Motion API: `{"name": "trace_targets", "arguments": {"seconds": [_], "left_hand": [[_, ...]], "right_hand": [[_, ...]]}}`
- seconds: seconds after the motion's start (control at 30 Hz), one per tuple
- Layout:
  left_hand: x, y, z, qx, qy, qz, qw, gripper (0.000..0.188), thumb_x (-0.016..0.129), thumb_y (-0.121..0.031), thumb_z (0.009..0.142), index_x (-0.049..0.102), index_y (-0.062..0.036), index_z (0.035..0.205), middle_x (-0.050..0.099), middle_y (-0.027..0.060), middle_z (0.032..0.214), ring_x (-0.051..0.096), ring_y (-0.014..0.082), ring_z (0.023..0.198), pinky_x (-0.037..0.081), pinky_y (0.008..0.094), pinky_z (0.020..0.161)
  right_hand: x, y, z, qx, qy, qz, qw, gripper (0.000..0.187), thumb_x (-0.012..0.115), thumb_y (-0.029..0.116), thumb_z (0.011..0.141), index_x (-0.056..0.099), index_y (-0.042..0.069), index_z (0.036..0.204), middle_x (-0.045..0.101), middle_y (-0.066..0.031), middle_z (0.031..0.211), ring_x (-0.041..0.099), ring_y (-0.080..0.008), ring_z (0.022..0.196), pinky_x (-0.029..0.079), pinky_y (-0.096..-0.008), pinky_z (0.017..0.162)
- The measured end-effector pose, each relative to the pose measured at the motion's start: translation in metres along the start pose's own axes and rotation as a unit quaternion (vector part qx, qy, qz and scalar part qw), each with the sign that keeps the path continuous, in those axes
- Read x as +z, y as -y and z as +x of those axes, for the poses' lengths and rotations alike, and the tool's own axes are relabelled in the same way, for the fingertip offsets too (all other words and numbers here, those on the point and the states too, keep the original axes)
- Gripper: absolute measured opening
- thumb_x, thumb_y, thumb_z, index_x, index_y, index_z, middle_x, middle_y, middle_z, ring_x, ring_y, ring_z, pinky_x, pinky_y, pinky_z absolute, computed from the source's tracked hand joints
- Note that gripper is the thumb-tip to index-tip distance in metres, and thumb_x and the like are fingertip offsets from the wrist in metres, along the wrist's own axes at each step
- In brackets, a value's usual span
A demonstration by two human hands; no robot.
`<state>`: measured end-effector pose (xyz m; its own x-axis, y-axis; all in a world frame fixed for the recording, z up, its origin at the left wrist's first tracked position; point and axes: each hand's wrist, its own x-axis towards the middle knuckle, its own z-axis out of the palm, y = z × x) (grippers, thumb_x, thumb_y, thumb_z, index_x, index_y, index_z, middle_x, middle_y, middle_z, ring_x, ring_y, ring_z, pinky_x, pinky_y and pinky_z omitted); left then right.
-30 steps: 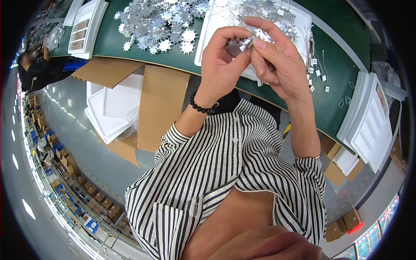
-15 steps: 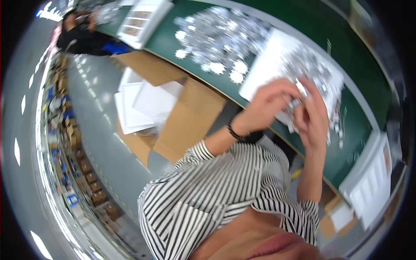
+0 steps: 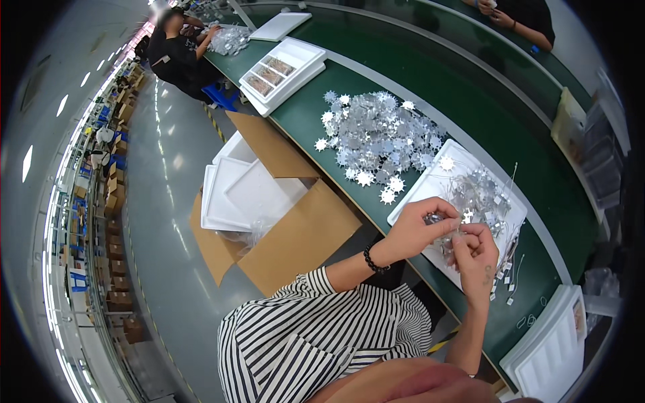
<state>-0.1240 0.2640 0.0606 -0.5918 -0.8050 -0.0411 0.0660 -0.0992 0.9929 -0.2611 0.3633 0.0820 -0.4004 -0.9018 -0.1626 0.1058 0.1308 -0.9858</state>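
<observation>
My left hand [image 3: 422, 230], with a dark bead bracelet at its wrist, is closed in a pinch over a white foam tray [image 3: 408, 205]. Fingertip to fingertip with it, my right hand [image 3: 478, 258] is closed too, its fingers curled. What lies between the fingertips is small and mostly hidden; I cannot make it out. Under and behind the hands, the tray holds a heap of silver pieces [image 3: 480, 191] with thin wires and small white connectors. Left of the tray, a large pile of silver gear-shaped metal pieces [image 3: 383, 134] covers part of the green table [image 3: 349, 75].
An open cardboard box [image 3: 306, 232] with white foam trays [image 3: 252, 191] stands left of the table. Another foam tray [image 3: 295, 54] sits farther along it. Stacked white trays [image 3: 547, 352] are at the near right. One co-worker [image 3: 178, 57] sits at far left; another [image 3: 521, 20] is across the table.
The view has shifted, so the table and pile appear lower and farther right. My hands, blurred before around something silvery, are now steadier with fingertips together. The co-worker across has come into view.
</observation>
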Motion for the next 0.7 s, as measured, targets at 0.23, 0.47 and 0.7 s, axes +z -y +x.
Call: {"name": "trace_targets", "arguments": {"seconds": [0.23, 0.47, 0.7], "left_hand": [[0.007, -0.010, 0.012, 0.101, -0.044, 0.102, 0.989, 0.016, 0.076, -0.009, 0.083, 0.074, -0.0036, 0.098, 0.071, 0.0001, 0.092, 0.060, 0.0112, 0.076, 0.048, 0.0221, 0.068], [-0.020, -0.030, 0.040, 0.090, -0.144, -0.024, 0.985, 0.012, 0.073, -0.008, 0.089, 0.071, -0.0019, 0.099, 0.066, 0.0020, 0.078, 0.050, 0.0066, 0.055, 0.045, 0.0207, 0.047], [-0.108, -0.034, 0.067, -0.037, -0.083, -0.320, 0.943, 0.022, 0.072, -0.011, 0.090, 0.067, -0.0021, 0.109, 0.064, 0.0062, 0.096, 0.056, 0.0101, 0.072, 0.039, 0.0192, 0.049]], "right_hand": [[-0.015, 0.026, 0.009, -0.128, -0.007, -0.286, 0.950, 0.026, 0.070, 0.011, 0.080, 0.064, -0.002, 0.101, 0.069, -0.0085, 0.077, 0.057, -0.0171, 0.064, 0.048, -0.0276, 0.062], [-0.029, 0.040, 0.029, -0.165, 0.010, -0.405, 0.899, 0.027, 0.068, 0.015, 0.078, 0.062, -0.001, 0.099, 0.064, -0.0103, 0.077, 0.054, -0.0242, 0.067, 0.047, -0.0324, 0.069], [-0.023, 0.037, 0.047, -0.300, -0.047, -0.449, 0.840, 0.032, 0.071, 0.016, 0.087, 0.065, -0.003, 0.112, 0.068, -0.0131, 0.103, 0.061, -0.0248, 0.087, 0.050, -0.0338, 0.079]]}}
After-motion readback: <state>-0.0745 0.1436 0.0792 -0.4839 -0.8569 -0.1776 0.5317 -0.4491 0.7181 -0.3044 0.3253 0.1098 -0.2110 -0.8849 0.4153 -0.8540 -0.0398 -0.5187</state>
